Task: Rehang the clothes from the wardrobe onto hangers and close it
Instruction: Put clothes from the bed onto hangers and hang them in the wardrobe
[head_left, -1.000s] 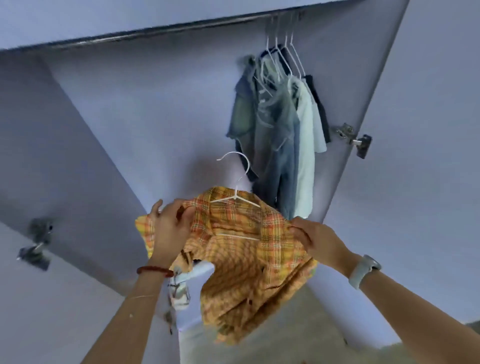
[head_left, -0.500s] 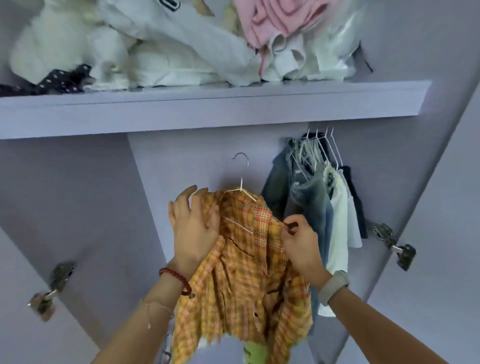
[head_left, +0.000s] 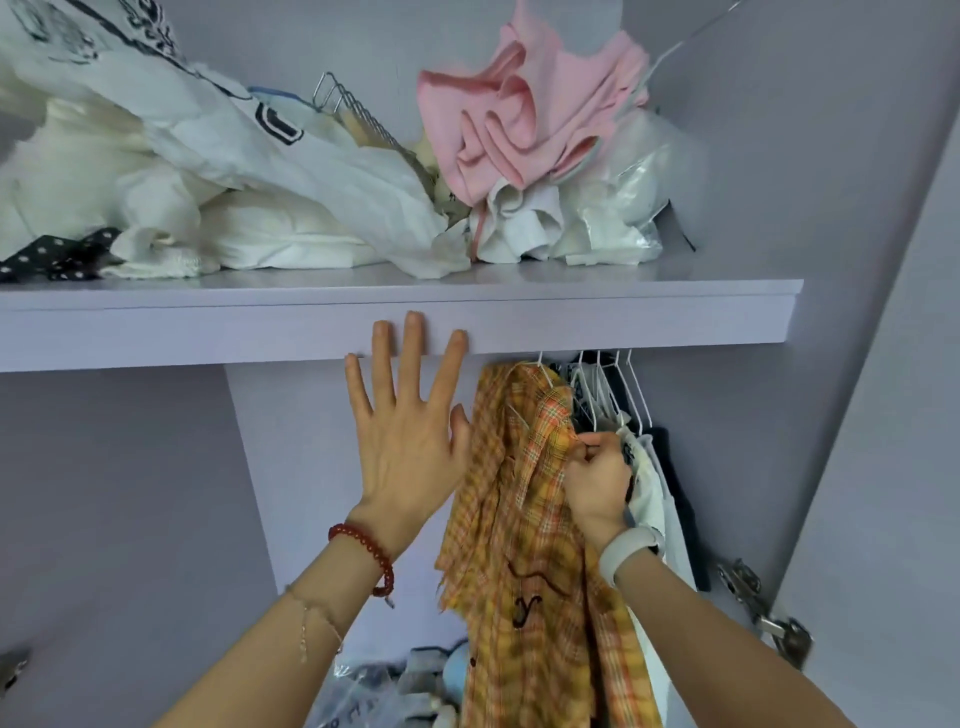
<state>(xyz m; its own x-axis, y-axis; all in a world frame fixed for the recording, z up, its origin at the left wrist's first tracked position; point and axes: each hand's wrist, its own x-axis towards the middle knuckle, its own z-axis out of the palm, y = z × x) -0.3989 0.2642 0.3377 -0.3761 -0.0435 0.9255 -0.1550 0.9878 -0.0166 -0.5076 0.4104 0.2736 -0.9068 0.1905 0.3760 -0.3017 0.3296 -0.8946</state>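
**Plaid shirt at the rail, one hand free**

Orange-and-yellow plaid cotton hangs just right of centre in the frame: the plaid shirt (head_left: 524, 519) is on its white hanger (head_left: 545, 376), whose wire rises to the underside of the shelf (head_left: 623, 317), where the rail must run out of sight. I cannot tell whether the hook is seated on that rail. Just to the right hang the other clothes (head_left: 644, 467) on white hangers, pressed close together.

My hands are apart. The left hand (head_left: 405, 441) is spread flat with straight fingers, its tips over the shelf's front edge and its thumb side touching the shirt's left fold; it holds nothing. The right hand (head_left: 597, 478) is curled and pinching the shirt's cloth near the shoulder, with a white watch on the wrist.

To finish this step well, I judge I should keep the pinch until I feel the hook bear the weight, then let go slowly so the shirt does not slide off one shoulder. The cloth looks bunched and twisted, so smoothing it down with the flat left hand and squaring the collar on the hanger would help it hang straight. Nudging the neighbours rightward would give it room.

Across the top of the frame the shelf carries a heap of white garments (head_left: 234, 171) and a pink garment (head_left: 524, 114), so much of the task looks undone.
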